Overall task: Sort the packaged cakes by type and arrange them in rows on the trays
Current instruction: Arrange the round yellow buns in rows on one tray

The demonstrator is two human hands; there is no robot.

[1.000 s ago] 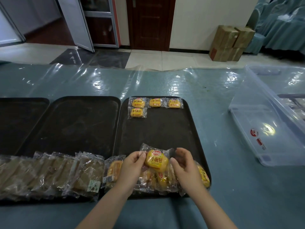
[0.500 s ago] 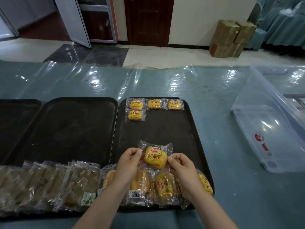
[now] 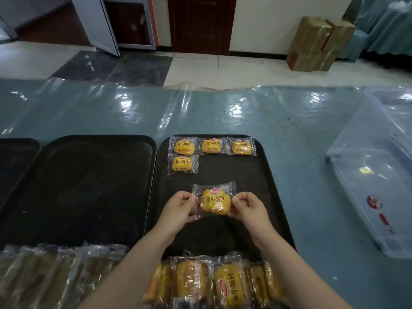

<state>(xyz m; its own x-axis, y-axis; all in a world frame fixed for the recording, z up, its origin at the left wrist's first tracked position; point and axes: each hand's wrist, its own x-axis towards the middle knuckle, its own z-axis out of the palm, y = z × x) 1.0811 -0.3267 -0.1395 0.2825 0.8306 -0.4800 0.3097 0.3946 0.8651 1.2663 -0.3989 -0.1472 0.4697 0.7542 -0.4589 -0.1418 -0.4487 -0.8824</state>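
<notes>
Left hand (image 3: 180,206) and right hand (image 3: 249,207) pinch one yellow cake packet (image 3: 215,201) by its wrapper ends — fingers curled — above the right tray (image 3: 263,188); four packets (image 3: 184,147) arranged beyond.

It looks like a plain hall or back room: tiled floor (image 3: 240,70), stacked cardboard boxes (image 3: 316,43), plastic-covered surface (image 3: 138,112) with black trays (image 3: 89,179).

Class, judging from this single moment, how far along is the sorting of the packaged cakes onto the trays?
Early. Done: four yellow cakes lie flat on the right tray, three in the far row, one starting a second. In hand: left hand and right hand pinch a fifth cake above that tray. Left: the yellow pile, the brown cakes, the bare middle tray.
</notes>
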